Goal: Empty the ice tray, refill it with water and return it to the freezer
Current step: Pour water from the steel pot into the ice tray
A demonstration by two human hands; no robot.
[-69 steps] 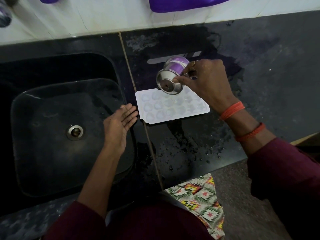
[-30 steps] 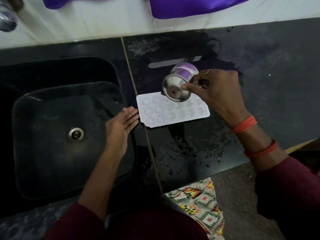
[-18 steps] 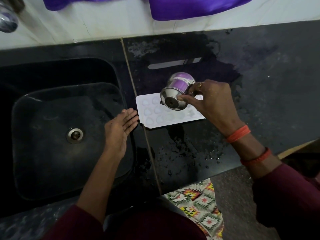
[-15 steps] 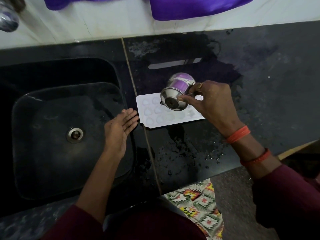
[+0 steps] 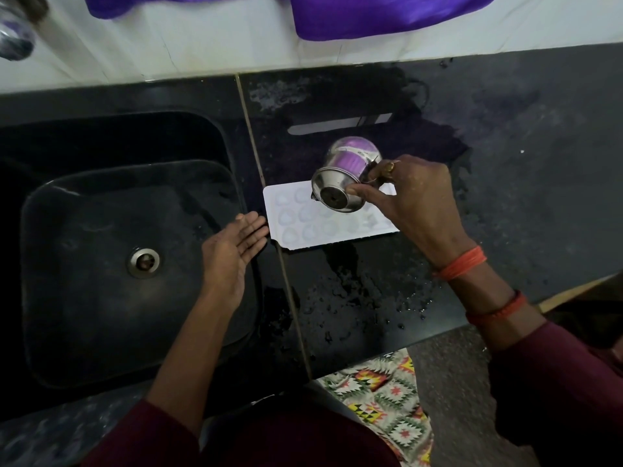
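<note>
A white ice tray [image 5: 303, 227] with several rounded pockets lies flat on the black counter [image 5: 539, 163], just right of the sink. My right hand [image 5: 411, 200] grips a small steel cup [image 5: 344, 176], tipped over so its base faces me, above the tray's far side. My left hand [image 5: 232, 251] lies flat with straight fingers on the sink's right rim, fingertips at the tray's left edge. Whether water runs from the cup is too dim to tell.
A black sink [image 5: 84, 315] with a steel drain [image 5: 144, 262] fills the left. Water drops lie on the counter in front of the tray. Purple cloth [image 5: 371, 11] hangs over the white wall behind. A patterned mat [image 5: 387, 399] lies on the floor below the counter's front edge.
My right hand has carried the tipped cup a little toward me and to the left over the tray. My left hand has stayed on the sink rim.
</note>
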